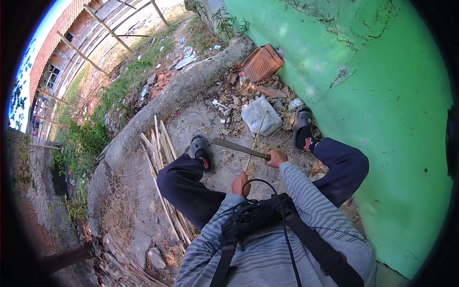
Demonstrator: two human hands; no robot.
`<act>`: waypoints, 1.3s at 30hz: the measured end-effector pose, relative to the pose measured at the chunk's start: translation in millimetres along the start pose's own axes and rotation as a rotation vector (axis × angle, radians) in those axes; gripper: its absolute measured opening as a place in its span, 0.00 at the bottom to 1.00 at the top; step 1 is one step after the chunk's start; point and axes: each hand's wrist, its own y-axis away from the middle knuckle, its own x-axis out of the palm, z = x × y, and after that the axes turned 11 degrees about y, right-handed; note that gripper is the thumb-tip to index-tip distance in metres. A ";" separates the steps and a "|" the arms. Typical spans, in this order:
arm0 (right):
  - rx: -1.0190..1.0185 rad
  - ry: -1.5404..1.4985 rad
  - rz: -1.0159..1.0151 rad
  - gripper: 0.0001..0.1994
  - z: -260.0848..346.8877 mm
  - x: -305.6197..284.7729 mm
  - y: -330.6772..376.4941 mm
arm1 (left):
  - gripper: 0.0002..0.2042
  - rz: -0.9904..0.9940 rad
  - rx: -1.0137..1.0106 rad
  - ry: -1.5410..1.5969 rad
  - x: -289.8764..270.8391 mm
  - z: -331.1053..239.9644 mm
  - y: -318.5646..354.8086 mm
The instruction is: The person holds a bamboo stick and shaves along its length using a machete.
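My right hand (276,158) is closed around the handle of a machete (233,146), whose long dark blade points left. The blade crosses a thin pale bamboo strip (258,133); whether the two touch I cannot tell. My left hand (240,184) is closed on the near end of this strip. The strip slants away from me, and its far end lies over a pale stone block (261,116) between my feet. To my left, a bundle of split bamboo strips (165,148) lies on the ground, partly under my left leg.
A green wall (387,134) rises close on my right. An orange-brown roof tile (262,62) leans near it, beyond some rubble. A raised concrete ridge (158,107) curves around the far left, with plants and litter behind it. A black cable (290,234) hangs over my chest.
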 end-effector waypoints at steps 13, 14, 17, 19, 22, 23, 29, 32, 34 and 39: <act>-0.139 0.083 -0.011 0.13 19.1 1.6 29.1 | 0.10 0.011 -0.015 0.027 -1.2 -4.0 3.0; -0.134 0.083 -0.015 0.13 15.2 3.1 21.9 | 0.10 0.014 -0.009 0.027 -0.6 -6.8 4.7; 0.147 -0.068 -0.075 0.14 22.0 -2.0 5.8 | 0.11 -0.007 -0.022 0.057 -1.5 -6.3 5.8; 0.166 -0.099 -0.080 0.14 18.5 1.4 -3.3 | 0.11 0.044 0.018 0.012 -0.2 -4.0 1.6; 0.095 -0.085 -0.036 0.13 31.9 3.8 6.5 | 0.10 0.028 -0.030 -0.019 4.0 -0.1 0.3; 0.009 -0.040 0.005 0.13 42.9 3.5 15.4 | 0.10 0.021 -0.046 -0.017 4.2 7.5 2.7; 0.013 -0.026 -0.017 0.15 15.3 7.1 17.3 | 0.10 0.054 -0.044 0.086 1.5 2.8 -2.5; 0.167 -0.097 -0.031 0.16 13.1 2.5 4.4 | 0.10 0.051 -0.036 0.049 1.9 1.3 -9.3; 0.151 -0.038 -0.057 0.15 22.3 2.4 2.6 | 0.10 0.050 -0.103 0.081 2.1 9.8 -9.7; -0.059 -0.026 -0.024 0.14 6.1 2.6 38.4 | 0.11 0.055 -0.074 0.077 6.3 12.0 -8.7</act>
